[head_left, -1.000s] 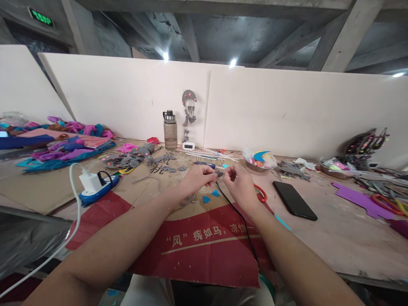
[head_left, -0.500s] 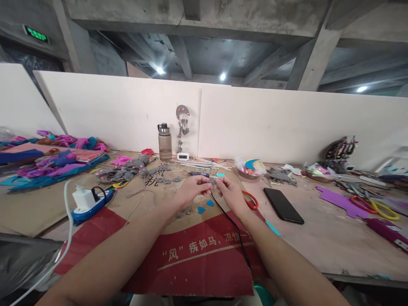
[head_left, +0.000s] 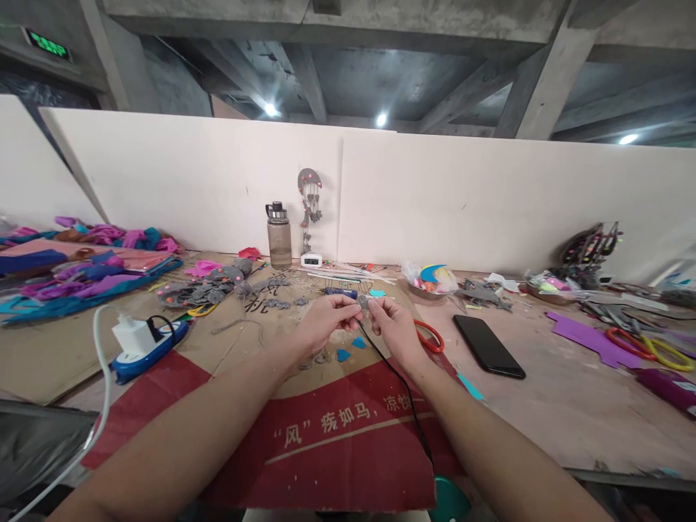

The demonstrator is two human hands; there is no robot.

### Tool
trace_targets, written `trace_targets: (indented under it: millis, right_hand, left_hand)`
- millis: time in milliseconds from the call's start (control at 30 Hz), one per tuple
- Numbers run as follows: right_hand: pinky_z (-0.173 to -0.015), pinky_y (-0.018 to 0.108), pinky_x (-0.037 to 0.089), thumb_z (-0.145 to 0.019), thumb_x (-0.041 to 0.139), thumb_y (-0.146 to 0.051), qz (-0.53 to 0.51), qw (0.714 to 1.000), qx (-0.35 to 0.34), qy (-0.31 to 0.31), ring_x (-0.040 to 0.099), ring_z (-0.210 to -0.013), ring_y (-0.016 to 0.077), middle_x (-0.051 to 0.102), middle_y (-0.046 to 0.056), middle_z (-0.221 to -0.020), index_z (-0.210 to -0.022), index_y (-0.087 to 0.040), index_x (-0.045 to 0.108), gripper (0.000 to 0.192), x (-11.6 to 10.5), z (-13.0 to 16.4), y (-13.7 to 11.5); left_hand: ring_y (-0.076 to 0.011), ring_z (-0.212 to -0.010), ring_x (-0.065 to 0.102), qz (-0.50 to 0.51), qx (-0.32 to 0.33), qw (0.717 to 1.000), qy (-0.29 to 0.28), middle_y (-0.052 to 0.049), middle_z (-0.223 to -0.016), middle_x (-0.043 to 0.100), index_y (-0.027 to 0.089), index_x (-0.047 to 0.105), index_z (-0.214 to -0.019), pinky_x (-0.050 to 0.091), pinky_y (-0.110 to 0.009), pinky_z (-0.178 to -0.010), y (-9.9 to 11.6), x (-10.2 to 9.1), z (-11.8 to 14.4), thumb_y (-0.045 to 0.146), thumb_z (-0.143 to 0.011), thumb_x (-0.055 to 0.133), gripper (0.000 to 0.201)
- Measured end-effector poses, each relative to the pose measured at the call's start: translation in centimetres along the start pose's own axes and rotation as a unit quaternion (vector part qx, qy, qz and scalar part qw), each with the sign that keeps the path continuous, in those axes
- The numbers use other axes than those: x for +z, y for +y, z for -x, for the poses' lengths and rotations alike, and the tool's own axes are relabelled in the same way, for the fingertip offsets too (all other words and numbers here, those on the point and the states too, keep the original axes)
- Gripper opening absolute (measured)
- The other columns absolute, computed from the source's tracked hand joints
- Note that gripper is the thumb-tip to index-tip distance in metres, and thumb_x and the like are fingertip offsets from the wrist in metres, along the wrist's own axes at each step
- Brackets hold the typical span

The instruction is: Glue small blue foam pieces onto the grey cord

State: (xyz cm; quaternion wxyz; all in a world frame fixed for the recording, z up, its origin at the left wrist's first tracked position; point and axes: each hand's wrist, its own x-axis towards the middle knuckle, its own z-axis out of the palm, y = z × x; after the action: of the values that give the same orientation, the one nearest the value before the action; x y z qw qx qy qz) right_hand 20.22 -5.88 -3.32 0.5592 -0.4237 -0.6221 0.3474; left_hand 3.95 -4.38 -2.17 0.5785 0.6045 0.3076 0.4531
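My left hand [head_left: 328,320] and my right hand [head_left: 392,326] meet over the cardboard sheet [head_left: 326,471], fingertips pinched. Between them is a small grey felt piece [head_left: 364,300], mostly covered by the fingers, so its shape is unclear. Just behind the fingers lies a dark blue pen-like tool [head_left: 341,293]. From beneath my hands a black cord [head_left: 396,371] runs down toward me. Two blue heart-shaped pieces [head_left: 343,354] lie below my fingers, beside coiled grey yarn [head_left: 314,359]. Orange-handled scissors [head_left: 432,336] rest by my right wrist.
On the left are a blue power strip [head_left: 146,355] with a white plug, grey felt pieces [head_left: 204,288] and colourful fabric [head_left: 103,279]. A bottle [head_left: 279,239] and small clock [head_left: 312,260] stand behind. A phone [head_left: 488,346] and purple sheet [head_left: 592,339] lie right.
The camera view has shifted slightly. Both hands stay pinched together at nearly the same spot, with the small grey piece still between the fingertips.
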Motion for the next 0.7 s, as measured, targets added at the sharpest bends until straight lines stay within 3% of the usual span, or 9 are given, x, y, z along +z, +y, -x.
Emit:
trace_targets:
  millis: [300,533,700]
  right_hand:
    - [-0.052,0.024,0.035,-0.086,0.054,-0.055,-0.052,0.996,0.020,-0.075,0.042,-0.055,0.0101,0.050,-0.004,-0.067,-0.076,-0.021,0.051,0.035,-0.2,0.1,-0.2]
    - [-0.049,0.023,0.030,-0.081,0.061,-0.055,-0.030,0.998,0.056,-0.028,0.037,-0.050,0.0087,0.046,-0.005,-0.057,-0.068,-0.019,0.052,0.039,0.1,0.3,1.0]
    - [-0.048,0.022,0.027,-0.081,0.064,-0.054,-0.085,0.991,0.096,-0.024,0.035,-0.049,0.0074,0.046,-0.005,-0.057,-0.069,-0.019,0.052,0.039,0.4,0.8,1.3]
  left_hand:
    - [-0.0084,-0.055,0.054,0.000,-0.029,0.999,0.034,0.000,-0.064,0.062,0.014,0.062,-0.075,0.038,-0.022,-0.054,0.1,-0.3,-0.3,0.040,-0.072,0.072,0.028]
    - [-0.0086,-0.053,0.054,-0.047,-0.029,0.998,0.015,0.000,-0.063,0.062,0.015,0.063,-0.070,0.042,-0.023,-0.055,-0.2,0.0,-0.1,0.040,-0.074,0.069,0.026]
    - [-0.0094,-0.055,0.057,-0.046,-0.058,0.997,0.025,-0.001,-0.063,0.064,0.015,0.064,-0.071,0.044,-0.023,-0.057,0.1,-0.1,0.0,0.036,-0.074,0.068,0.022]
